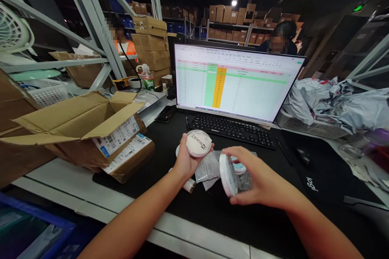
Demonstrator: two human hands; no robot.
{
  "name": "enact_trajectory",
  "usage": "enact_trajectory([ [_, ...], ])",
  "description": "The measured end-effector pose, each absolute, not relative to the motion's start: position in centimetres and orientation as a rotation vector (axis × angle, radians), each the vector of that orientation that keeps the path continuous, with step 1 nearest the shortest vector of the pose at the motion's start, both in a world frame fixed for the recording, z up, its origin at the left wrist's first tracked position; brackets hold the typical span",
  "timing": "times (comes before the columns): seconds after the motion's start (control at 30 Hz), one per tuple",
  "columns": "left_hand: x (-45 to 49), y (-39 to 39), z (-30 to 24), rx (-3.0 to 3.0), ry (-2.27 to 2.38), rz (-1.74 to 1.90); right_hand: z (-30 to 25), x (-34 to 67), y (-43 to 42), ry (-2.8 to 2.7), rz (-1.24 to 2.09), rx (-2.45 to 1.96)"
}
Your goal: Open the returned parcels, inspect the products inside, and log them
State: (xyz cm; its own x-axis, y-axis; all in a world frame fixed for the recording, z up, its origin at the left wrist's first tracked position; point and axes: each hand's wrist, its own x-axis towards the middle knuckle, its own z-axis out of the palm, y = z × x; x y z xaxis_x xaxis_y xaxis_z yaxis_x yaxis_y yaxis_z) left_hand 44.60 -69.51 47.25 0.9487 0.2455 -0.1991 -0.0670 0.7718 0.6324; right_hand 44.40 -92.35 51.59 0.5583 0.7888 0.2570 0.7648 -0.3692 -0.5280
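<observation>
My left hand (186,161) grips a round white case (198,143) with script lettering on its lid, held face up over the black desk mat (267,218). My right hand (258,180) holds a second round white case (228,174) turned on edge, with something clear and crinkly under the fingers. Between the hands lie a folded paper slip (207,168), a plastic wrapper and a small white tube (189,186). A black keyboard (232,128) sits just beyond the hands, in front of a monitor (235,81) showing a spreadsheet.
An open cardboard box (82,127) rests on a labelled parcel (130,161) at the left. A phone (165,114) lies by the keyboard. Grey mailer bags (337,103) pile on a tray at the right. Two people stand behind the monitor among box-filled shelves.
</observation>
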Motion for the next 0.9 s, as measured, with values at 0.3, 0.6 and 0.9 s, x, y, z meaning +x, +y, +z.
enact_trajectory([
  [0.3, 42.2, -72.9, 44.3, 0.787, 0.053, -0.016, 48.1, 45.6, -89.5, -1.132, -0.150, -2.181],
  [0.6, 40.9, -73.4, 44.3, 0.751, 0.035, 0.067, 44.3, 43.0, -87.1, -1.281, -0.324, -2.188],
  [0.9, 39.0, -73.3, 44.9, 0.937, -0.114, 0.272, 43.0, 41.8, -85.0, -1.309, -0.472, -2.078],
])
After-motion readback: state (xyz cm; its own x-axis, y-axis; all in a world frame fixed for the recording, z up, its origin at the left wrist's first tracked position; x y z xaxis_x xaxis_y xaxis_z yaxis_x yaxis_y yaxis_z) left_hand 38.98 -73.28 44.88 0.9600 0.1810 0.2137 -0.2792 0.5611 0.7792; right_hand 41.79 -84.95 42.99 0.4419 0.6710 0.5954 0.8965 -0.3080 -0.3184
